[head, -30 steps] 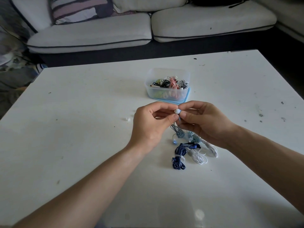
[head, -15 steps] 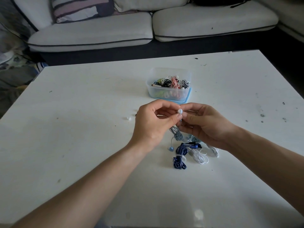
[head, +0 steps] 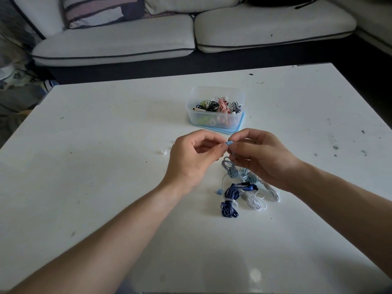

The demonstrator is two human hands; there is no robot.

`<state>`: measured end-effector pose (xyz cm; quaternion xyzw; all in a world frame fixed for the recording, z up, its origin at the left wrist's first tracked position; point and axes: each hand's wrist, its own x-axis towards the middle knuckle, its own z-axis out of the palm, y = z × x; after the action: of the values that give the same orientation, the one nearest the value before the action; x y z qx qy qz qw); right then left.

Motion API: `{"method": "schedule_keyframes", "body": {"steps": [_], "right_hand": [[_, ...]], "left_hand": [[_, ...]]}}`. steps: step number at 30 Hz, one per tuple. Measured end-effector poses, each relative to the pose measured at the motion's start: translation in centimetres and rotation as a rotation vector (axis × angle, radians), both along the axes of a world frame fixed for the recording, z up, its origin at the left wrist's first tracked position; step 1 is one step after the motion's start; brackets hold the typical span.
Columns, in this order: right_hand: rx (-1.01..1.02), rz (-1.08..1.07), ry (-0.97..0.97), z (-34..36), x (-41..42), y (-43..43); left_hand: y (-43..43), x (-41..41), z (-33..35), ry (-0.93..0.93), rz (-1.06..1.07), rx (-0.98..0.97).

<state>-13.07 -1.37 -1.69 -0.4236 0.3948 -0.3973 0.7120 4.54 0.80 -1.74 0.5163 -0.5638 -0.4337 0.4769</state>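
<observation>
My right hand (head: pixel 261 158) pinches a light-blue earbud (head: pixel 230 143) just above the white table (head: pixel 106 145). Its grey-blue cable (head: pixel 230 169) hangs down to a coiled bundle, with the second earbud (head: pixel 219 191) lying on the table. My left hand (head: pixel 191 160) has its thumb and forefinger closed against the free end of the held earbud. No white cap shows on that end. Under my right hand lie a dark-blue earphone bundle (head: pixel 230 201) and a white earphone bundle (head: pixel 257 201).
A clear plastic box (head: pixel 214 122) of several coiled earphones sits on a blue lid behind my hands. A small white ear tip (head: pixel 163 152) lies left of my left hand. A white sofa (head: pixel 118 43) stands beyond the table's far edge.
The white cap seen on the held earbud's end is gone from view, and the bare blue end shows. Both hands stay nearly in place.
</observation>
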Motion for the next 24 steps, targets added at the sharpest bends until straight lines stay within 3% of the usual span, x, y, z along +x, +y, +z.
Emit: {"method": "schedule_keyframes", "body": {"steps": [5, 12, 24], "right_hand": [[-0.028, -0.036, 0.023, 0.11, 0.31, 0.12], [-0.035, -0.061, -0.024, 0.6, 0.16, 0.12], [-0.17, -0.043, 0.069, 0.76, 0.15, 0.2]], "left_hand": [[0.24, -0.26, 0.37, 0.179, 0.046, 0.143], [-0.06, 0.02, 0.28, 0.566, 0.003, 0.333], [0.07, -0.1, 0.36, 0.585, -0.051, 0.348]]}}
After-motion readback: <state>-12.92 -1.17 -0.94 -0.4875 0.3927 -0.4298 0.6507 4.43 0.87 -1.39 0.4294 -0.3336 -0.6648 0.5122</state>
